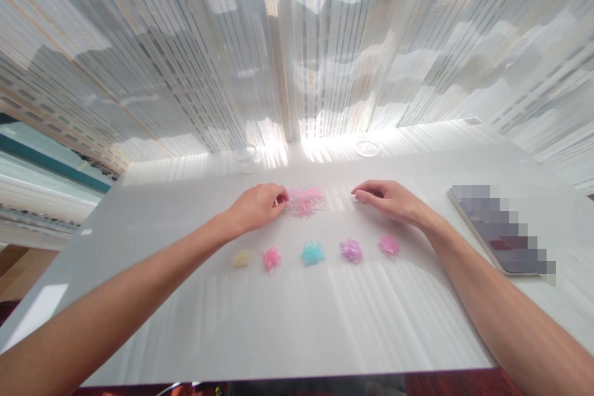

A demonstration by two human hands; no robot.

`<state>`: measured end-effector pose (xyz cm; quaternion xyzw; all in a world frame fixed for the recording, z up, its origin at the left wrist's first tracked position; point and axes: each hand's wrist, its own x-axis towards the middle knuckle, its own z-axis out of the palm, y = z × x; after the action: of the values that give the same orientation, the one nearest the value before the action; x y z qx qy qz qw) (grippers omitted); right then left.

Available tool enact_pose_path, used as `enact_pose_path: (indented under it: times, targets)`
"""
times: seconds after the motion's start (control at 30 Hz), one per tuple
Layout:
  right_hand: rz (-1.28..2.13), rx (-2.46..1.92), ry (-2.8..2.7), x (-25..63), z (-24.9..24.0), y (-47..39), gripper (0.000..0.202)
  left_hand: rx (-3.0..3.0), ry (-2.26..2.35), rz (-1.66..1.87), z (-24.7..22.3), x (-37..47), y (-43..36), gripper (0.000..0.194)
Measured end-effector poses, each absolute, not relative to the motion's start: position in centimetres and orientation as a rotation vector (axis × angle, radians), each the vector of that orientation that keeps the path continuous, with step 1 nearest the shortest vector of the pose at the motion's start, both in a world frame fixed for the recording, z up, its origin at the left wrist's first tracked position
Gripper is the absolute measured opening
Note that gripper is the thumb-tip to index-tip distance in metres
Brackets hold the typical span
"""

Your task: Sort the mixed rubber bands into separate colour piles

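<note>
On the white table (297,315), a loose pile of thin pastel strands (307,201), mostly pink with some pale ones, lies between my two hands. My left hand (260,205) is at the pile's left edge, fingers curled and pinched toward the thumb; what is between the tips is too small to name. To the right of the pile and apart from it, my right hand (390,199) rests low with its thumb and fingers slightly parted. Nearer me sits a row of small bunches: pale yellow (241,258), coral pink (271,259), turquoise (313,253), lilac (351,250) and bright pink (388,245).
A phone-like flat device (482,229), partly blurred out, lies at the right beyond my forearm. Two clear round objects (367,147) stand near the far edge. Behind the table hangs a striped sheer curtain (297,49), with strong sunlight coming through.
</note>
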<state>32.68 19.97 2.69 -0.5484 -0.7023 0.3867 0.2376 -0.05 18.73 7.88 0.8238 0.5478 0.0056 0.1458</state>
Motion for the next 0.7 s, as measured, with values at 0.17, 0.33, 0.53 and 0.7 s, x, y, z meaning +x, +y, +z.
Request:
enact_pose_path:
  times: [0.17, 0.33, 0.53, 0.7]
  targets:
    - [1.057, -1.509, -1.924, 32.7, 2.6, 20.0, 0.041, 2.388, 1.641, -0.110, 8.3, -0.3, 18.8, 0.034]
    - [1.056, -1.500, -1.929, 32.7, 2.5, 20.0, 0.041, 2.343, 1.659, -0.269, 8.3, -0.1, 18.4, 0.052]
    - [1.050, -1.519, -1.945, 32.6, 2.8, 19.9, 0.043, 2.336, 1.619, -0.145, 7.4, 0.7, 18.6, 0.028]
    - [1.050, -1.513, -1.937, 32.6, 2.7, 19.9, 0.043, 2.348, 1.608, -0.081, 7.2, 0.6, 19.2, 0.017]
